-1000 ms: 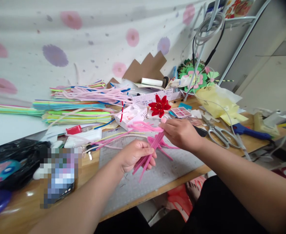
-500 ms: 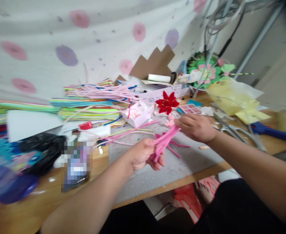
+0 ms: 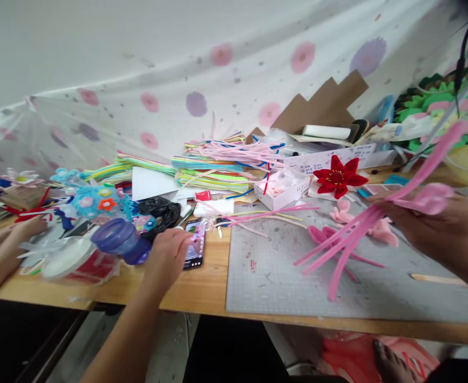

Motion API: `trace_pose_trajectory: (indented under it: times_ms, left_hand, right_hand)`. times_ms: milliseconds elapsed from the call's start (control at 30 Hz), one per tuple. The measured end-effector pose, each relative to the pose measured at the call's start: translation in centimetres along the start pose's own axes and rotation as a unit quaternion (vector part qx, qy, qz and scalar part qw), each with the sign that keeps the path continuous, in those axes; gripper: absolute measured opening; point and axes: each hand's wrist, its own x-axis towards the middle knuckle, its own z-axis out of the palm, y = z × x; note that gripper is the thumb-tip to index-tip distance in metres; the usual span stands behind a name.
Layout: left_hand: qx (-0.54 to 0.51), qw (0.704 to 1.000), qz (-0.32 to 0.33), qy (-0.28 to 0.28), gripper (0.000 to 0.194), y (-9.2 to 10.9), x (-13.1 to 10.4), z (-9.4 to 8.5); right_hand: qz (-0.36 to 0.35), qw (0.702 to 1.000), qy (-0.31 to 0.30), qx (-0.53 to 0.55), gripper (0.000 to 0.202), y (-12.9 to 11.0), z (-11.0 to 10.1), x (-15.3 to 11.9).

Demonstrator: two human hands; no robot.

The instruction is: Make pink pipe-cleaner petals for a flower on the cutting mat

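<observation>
My right hand (image 3: 429, 223) is closed around a bundle of pink pipe cleaners (image 3: 355, 236), whose loose ends fan out down and to the left above a grey cutting mat (image 3: 273, 282). A curled pink piece sticks out on the hand's upper side. At the left, my left hand (image 3: 170, 252) reaches over a phone (image 3: 196, 247) lying on the table, fingers stretched towards its lit screen and nothing held. Whether a fingertip touches the glass I cannot tell. Pink looped pipe cleaners (image 3: 321, 234) lie on the mat below the bundle.
A red flower (image 3: 339, 177) and a small white box (image 3: 279, 194) stand behind the mat. Piled pipe cleaners (image 3: 213, 181) lie farther back. A purple container (image 3: 120, 239) is left of the phone. Another person's hand (image 3: 30, 229) is at the far left. A wooden stick (image 3: 437, 279) lies right.
My left hand has let go of the pink pipe cleaners and moved left to the phone. My right hand keeps hold of the bundle. The view has swung left.
</observation>
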Motion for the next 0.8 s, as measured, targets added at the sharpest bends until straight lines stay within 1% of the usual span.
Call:
trace_pose_trajectory:
  times_ms: [33,100,167,200,233,300,333,367,400,433,467,500,533,567,600,667,700,733,767,800]
  left_hand:
    - [0.063,0.998,-0.005,-0.005,0.034,-1.7,0.0,0.0]
    - [0.136,0.989,-0.036,-0.048,0.035,-4.1,-0.1,0.3]
    - [0.159,0.982,-0.058,-0.082,0.035,-5.2,-0.2,0.8]
    - [0.158,0.982,-0.066,-0.082,0.035,-5.3,-0.3,0.9]
    - [0.151,0.984,-0.072,-0.069,0.035,-5.3,-0.2,0.9]
    - [0.101,0.992,-0.071,-0.011,0.036,-4.4,0.3,0.7]
    - [0.051,0.996,-0.066,0.018,0.038,-3.5,0.8,0.5]
    - [-0.023,0.997,-0.055,0.039,0.038,-2.3,1.3,0.3]
    - [-0.121,0.991,-0.047,0.039,0.037,-0.8,1.9,0.1]
    - [-0.237,0.97,-0.048,0.013,0.037,1.2,2.5,0.1]
    - [-0.366,0.928,-0.066,-0.025,0.038,3.4,3.1,0.1]
    - [-0.49,0.865,-0.08,-0.08,0.041,5.8,3.7,0.3]
    - [-0.585,0.794,-0.086,-0.143,0.044,8.3,4.2,0.5]
    - [-0.644,0.729,-0.094,-0.212,0.046,10.7,4.5,1.0]
    - [-0.673,0.674,-0.107,-0.284,0.048,12.9,4.8,1.5]
    - [-0.692,0.574,-0.12,-0.421,0.051,16.6,5.0,2.7]
    - [-0.685,0.539,-0.129,-0.474,0.055,17.9,5.0,3.3]
    - [-0.673,0.511,-0.138,-0.516,0.061,19.0,5.0,3.9]
    - [-0.664,0.49,-0.144,-0.546,0.065,19.7,5.0,4.3]
    - [-0.655,0.477,-0.15,-0.566,0.069,20.3,4.9,4.6]
  right_hand:
    - [-0.002,1.0,-0.005,0.01,0.012,-0.4,0.0,0.2]
    - [0.003,0.999,-0.016,0.034,0.013,-1.2,0.1,0.4]
    - [0.005,0.999,-0.02,0.046,0.013,-1.7,0.1,0.6]
    - [0.01,0.999,-0.021,0.044,0.014,-1.9,0.2,0.7]
    - [0.012,0.999,-0.019,0.041,0.016,-2.0,0.3,0.8]
    - [-0.02,0.998,-0.027,0.048,0.014,-2.2,0.6,0.9]
    - [-0.047,0.997,-0.032,0.058,0.012,-2.4,0.7,1.0]
    - [-0.078,0.993,-0.041,0.073,0.01,-2.6,0.8,1.1]
    - [-0.111,0.988,-0.058,0.088,0.01,-3.0,1.0,1.2]
    - [-0.143,0.982,-0.071,0.103,0.011,-3.4,1.1,1.3]
    - [-0.158,0.976,-0.096,0.113,0.011,-3.9,1.2,1.4]
    - [-0.165,0.973,-0.12,0.112,0.012,-4.5,1.3,1.6]
    - [-0.171,0.968,-0.148,0.109,0.016,-5.1,1.4,1.7]
    - [-0.181,0.964,-0.159,0.109,0.019,-5.5,1.5,1.7]
    - [-0.185,0.961,-0.174,0.107,0.021,-5.8,1.6,1.8]
    - [-0.194,0.959,-0.18,0.102,0.023,-6.0,1.7,1.8]
    - [-0.2,0.958,-0.182,0.094,0.023,-5.8,1.6,1.8]
    - [-0.21,0.957,-0.183,0.082,0.023,-5.5,1.6,1.7]
    - [-0.225,0.955,-0.184,0.066,0.024,-5.0,1.4,1.6]
    - [-0.242,0.951,-0.185,0.047,0.024,-4.5,1.3,1.5]
